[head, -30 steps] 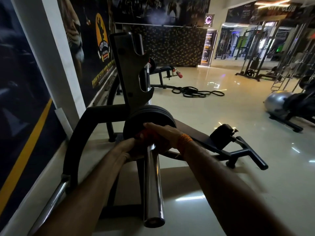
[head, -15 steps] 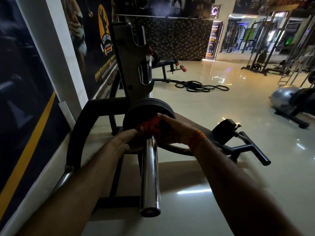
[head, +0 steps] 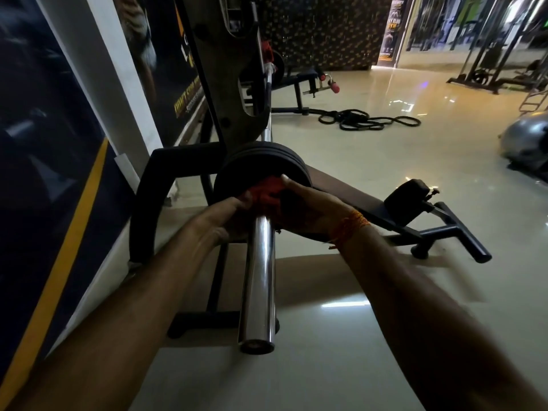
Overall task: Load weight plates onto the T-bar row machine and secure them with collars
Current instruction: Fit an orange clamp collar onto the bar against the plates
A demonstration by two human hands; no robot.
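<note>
A red collar (head: 265,192) is gripped from both sides on the chrome bar sleeve (head: 257,280). The fingers of the left hand (head: 221,218) are curled round its left side, and those of the right hand (head: 308,207) are wrapped over its right side. Just beyond the fingertips, the collar is seen against a stack of black weight plates (head: 267,158). The bare sleeve is extended from under the fingers toward the camera. An orange thread band (head: 351,225) is worn behind the right-hand fingers, at the wrist. A black battle rope (head: 369,121) is seen on the floor well beyond them.
</note>
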